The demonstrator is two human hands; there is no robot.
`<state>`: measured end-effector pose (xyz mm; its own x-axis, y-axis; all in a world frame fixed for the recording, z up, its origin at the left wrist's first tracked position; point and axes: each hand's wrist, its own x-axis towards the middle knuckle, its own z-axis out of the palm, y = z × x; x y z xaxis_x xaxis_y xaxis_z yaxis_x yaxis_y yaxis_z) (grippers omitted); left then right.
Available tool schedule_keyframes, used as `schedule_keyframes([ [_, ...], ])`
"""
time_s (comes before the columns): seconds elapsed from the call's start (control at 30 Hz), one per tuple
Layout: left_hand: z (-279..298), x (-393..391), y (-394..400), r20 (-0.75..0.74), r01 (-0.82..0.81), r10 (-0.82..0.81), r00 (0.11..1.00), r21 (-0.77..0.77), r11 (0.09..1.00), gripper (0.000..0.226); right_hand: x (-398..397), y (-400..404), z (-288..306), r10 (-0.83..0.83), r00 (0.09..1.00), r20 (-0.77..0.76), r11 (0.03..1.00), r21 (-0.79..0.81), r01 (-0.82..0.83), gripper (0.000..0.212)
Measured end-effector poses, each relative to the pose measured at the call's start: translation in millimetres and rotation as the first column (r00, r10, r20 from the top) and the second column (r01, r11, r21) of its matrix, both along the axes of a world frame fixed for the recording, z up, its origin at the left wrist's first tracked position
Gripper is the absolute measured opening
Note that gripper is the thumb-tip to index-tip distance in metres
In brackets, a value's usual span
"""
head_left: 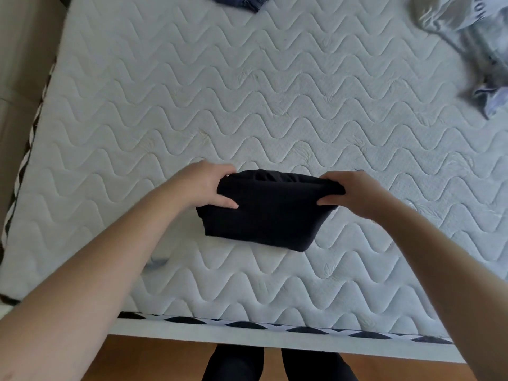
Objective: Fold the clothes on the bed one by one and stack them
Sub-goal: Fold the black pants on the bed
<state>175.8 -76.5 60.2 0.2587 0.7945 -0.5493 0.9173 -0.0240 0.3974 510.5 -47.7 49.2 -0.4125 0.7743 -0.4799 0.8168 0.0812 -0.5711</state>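
Folded black garment (264, 213) near the mattress's (247, 92) front edge, its far corners pinched by the left hand (204, 185) and right hand (354, 193); soft and light, it likely sags unless gripped through all layers at both ends.

mattress (275, 86): white, wave-quilted | near edge: folded black garment (264, 215) laid on it | far edge: dark garment (242, 1) | far right: grey garments (472, 28) heaped

folded garment (268, 213) on mattress (247, 105), between hands
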Motion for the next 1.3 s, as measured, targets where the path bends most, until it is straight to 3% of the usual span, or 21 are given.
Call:
schedule_keyframes([
  [0.1, 21.6, 13.1, 13.8, -0.020, 0.028, -0.024, 1.000, 0.210, 0.977, 0.049, 12.1, 9.4, 26.1, -0.052, 0.999, -0.011, 0.968, 0.245, 0.053, 0.025],
  [0.2, 15.0, 25.8, 15.8, 0.000, 0.045, -0.050, 0.999, 0.433, 0.900, 0.047, 21.4, 1.4, 29.4, -0.067, 0.997, -0.044, 0.874, 0.479, 0.080, 0.032],
  [0.37, -45.6, 51.2, -29.3, -0.029, 0.122, -0.131, 0.991, 0.603, 0.788, 0.057, 34.8, -54.4, -27.7, -0.126, 0.992, 0.008, 0.769, 0.632, 0.092, 0.044],
  [0.47, -95.3, 65.9, -77.4, -0.102, 0.171, -0.138, 0.985, 0.529, 0.831, 0.067, 40.3, -101.8, -78.6, -0.147, 0.988, 0.054, 0.812, 0.577, 0.090, 0.047],
  [0.6, -134.2, 73.1, -137.9, -0.199, 0.225, -0.151, 0.968, 0.430, 0.874, 0.075, 39.3, -158.4, -123.9, -0.140, 0.964, 0.225, 0.947, 0.313, 0.065, 0.053],
  [0.7, -138.3, 76.3, -151.5, -0.196, 0.204, -0.133, 0.972, 0.411, 0.888, 0.062, 38.3, -177.6, -134.2, -0.149, 0.947, 0.284, 0.972, 0.219, 0.087, 0.059],
  [0.8, -128.2, 81.6, -140.7, -0.060, 0.075, -0.053, 0.997, 0.487, 0.870, 0.041, 32.3, -170.0, -129.8, -0.301, 0.937, 0.175, 0.934, 0.250, 0.254, 0.043],
  [0.9, -119.2, 82.0, -110.4, 0.099, -0.147, 0.110, 0.989, 0.543, 0.827, 0.024, 30.0, -144.2, -124.8, -0.491, 0.871, -0.012, 0.849, 0.220, 0.481, 0.030],
  [0.97, -118.2, 81.5, -86.9, 0.192, -0.389, 0.338, 0.921, 0.434, 0.813, 0.026, 30.0, -121.6, -124.8, -0.589, 0.807, -0.050, 0.792, 0.164, 0.588, 0.034],
  [1.07, -119.6, 81.7, -50.9, 0.319, -0.727, 0.668, 0.672, 0.119, 0.676, 0.047, 27.5, -84.8, -127.7, -0.683, 0.730, -0.037, 0.730, -0.007, 0.683, 0.050],
  [1.13, -123.8, 82.3, -31.0, 0.334, -0.810, 0.772, 0.541, -0.038, 0.585, 0.059, 24.5, -61.9, -129.1, -0.728, 0.682, -0.075, 0.685, -0.126, 0.717, 0.062],
  [1.2, -130.0, 80.9, -19.0, 0.332, -0.831, 0.821, 0.465, -0.155, 0.534, 0.065, 19.0, -41.3, -128.7, -0.756, 0.645, -0.114, 0.652, -0.228, 0.724, 0.074],
  [1.3, -140.1, 76.4, -11.2, 0.359, -0.805, 0.823, 0.440, -0.248, 0.539, 0.057, 7.7, -18.4, -133.1, -0.747, 0.656, -0.103, 0.659, -0.244, 0.712, 0.084],
])
